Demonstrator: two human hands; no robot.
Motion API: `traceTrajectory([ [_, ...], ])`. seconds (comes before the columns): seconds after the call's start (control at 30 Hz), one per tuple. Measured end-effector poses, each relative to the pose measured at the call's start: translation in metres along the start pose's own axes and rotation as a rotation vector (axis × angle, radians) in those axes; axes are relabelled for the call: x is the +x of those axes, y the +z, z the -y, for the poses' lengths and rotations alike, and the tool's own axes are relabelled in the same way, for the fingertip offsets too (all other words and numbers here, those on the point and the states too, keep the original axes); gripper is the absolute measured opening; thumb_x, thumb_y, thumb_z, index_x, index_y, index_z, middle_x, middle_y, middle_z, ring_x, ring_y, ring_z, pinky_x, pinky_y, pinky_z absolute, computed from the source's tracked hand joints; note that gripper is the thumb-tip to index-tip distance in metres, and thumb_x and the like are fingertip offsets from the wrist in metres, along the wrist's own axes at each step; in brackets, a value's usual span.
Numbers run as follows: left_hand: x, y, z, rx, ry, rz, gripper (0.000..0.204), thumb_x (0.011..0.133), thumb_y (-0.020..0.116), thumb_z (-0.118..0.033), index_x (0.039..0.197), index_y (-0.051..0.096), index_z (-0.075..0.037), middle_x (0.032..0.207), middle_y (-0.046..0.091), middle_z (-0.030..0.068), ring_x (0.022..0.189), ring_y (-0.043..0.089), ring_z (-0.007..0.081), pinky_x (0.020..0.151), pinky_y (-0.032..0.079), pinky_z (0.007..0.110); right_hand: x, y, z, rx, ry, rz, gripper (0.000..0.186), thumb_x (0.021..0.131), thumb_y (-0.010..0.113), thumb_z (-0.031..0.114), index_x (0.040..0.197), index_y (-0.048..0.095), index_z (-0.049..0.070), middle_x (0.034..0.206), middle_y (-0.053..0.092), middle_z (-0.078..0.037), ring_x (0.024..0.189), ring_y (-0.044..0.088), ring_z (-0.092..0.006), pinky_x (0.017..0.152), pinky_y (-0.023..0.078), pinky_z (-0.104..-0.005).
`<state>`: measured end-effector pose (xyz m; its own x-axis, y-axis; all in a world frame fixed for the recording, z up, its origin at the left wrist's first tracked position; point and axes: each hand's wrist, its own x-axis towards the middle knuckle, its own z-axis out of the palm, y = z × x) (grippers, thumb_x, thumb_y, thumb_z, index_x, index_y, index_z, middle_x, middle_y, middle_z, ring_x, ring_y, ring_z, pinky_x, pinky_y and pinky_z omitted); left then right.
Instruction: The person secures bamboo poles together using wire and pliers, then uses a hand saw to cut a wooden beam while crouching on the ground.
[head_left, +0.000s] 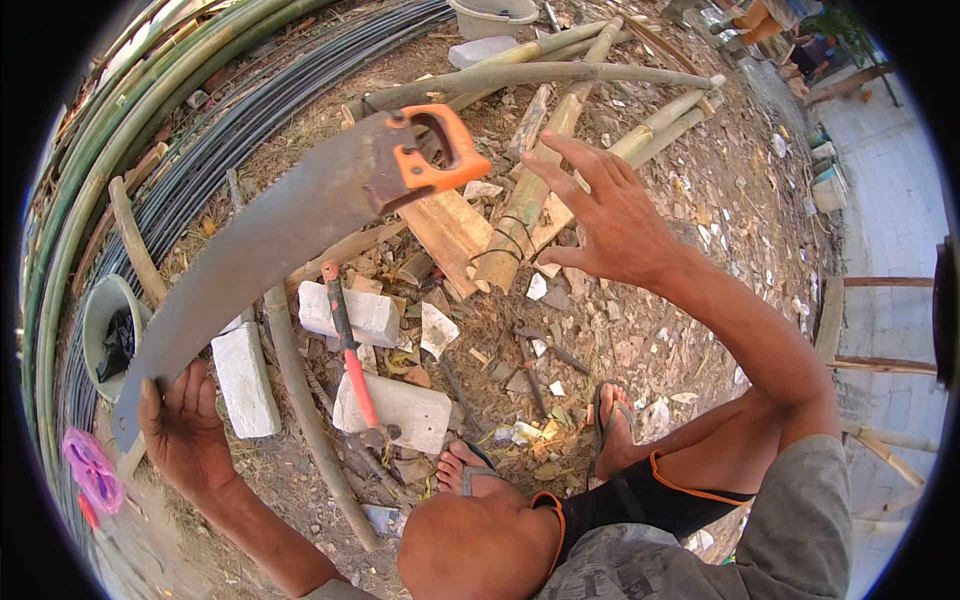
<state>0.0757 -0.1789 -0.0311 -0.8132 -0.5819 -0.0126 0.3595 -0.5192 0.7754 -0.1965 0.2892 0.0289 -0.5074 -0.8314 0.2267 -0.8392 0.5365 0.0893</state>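
My left hand (pixel 192 440) pinches the tip end of a handsaw (pixel 265 225) between thumb and fingers. The broad grey blade stretches up and to the right, ending in an orange handle (pixel 463 160). Past that handle, my right hand (pixel 618 218) is raised with its fingers spread, touching nothing. Below the saw lies a hammer (pixel 348 345) with a red and black handle, resting across white blocks (pixel 392 412). Bamboo poles (pixel 530 205) lie on the ground near my right hand, one with dark wire or cord around its near end.
Long bamboo (pixel 75 160) and dark rods (pixel 215 135) run along the left. A bucket (pixel 112 335) holds black plastic beside them. Crooked branches (pixel 305 420), a wooden board (pixel 440 235) and a dark metal tool (pixel 535 370) lie among rubble by my sandalled feet. People (pixel 790 35) are far right.
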Motion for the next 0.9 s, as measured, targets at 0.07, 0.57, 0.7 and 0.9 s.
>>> traceTrajectory([
  [0.07, 0.016, 0.039, 0.005, -0.022, -0.081, 0.080, 0.041, 0.110, 0.052, -0.023, 0.133, 0.062, 0.009, 0.117, 0.071, 0.0366, 0.110, 0.074, 0.0440, 0.091, 0.067, 0.049, -0.007, -0.004, -0.007, -0.009, -0.006, -0.116, 0.093, 0.076, 0.091, 0.037, 0.154, 0.045, 0.018, 0.155, 0.047, -0.013, 0.136, 0.052, -0.0365, 0.112, 0.044, -0.0528],
  [0.57, 0.139, 0.191, 0.074, 0.376, -0.451, 0.020, 0.067, 0.095, 0.068, -0.066, 0.116, 0.070, -0.002, 0.091, 0.076, 0.0078, 0.085, 0.075, 0.0225, 0.073, 0.059, 0.032, -0.099, -0.080, 0.012, 1.041, 0.221, -0.040, 0.029, 0.084, 0.081, 0.015, 0.109, 0.071, 0.005, 0.089, 0.071, -0.005, 0.076, 0.069, -0.0210, 0.069, 0.054, -0.0343],
  [0.7, 0.120, 0.261, 0.126, 0.511, -0.523, -0.009, 0.069, 0.099, 0.060, -0.067, 0.125, 0.067, -0.003, 0.103, 0.075, 0.0095, 0.095, 0.074, 0.0265, 0.088, 0.060, 0.040, -0.120, -0.075, 0.010, 1.305, 0.604, -0.037, 0.026, 0.090, 0.077, 0.014, 0.113, 0.071, 0.003, 0.087, 0.070, -0.003, 0.072, 0.064, -0.0106, 0.066, 0.050, -0.0274],
  [0.9, 0.032, 0.251, 0.196, 0.966, -0.639, -0.119, 0.065, 0.101, 0.057, -0.062, 0.124, 0.064, -0.002, 0.108, 0.060, 0.0080, 0.098, 0.059, 0.0192, 0.087, 0.052, 0.042, -0.135, -0.066, 0.016, 1.302, 0.718, -0.117, 0.022, 0.091, 0.076, 0.012, 0.107, 0.071, -0.001, 0.078, 0.067, -0.003, 0.069, 0.061, -0.0086, 0.064, 0.050, -0.0279],
])
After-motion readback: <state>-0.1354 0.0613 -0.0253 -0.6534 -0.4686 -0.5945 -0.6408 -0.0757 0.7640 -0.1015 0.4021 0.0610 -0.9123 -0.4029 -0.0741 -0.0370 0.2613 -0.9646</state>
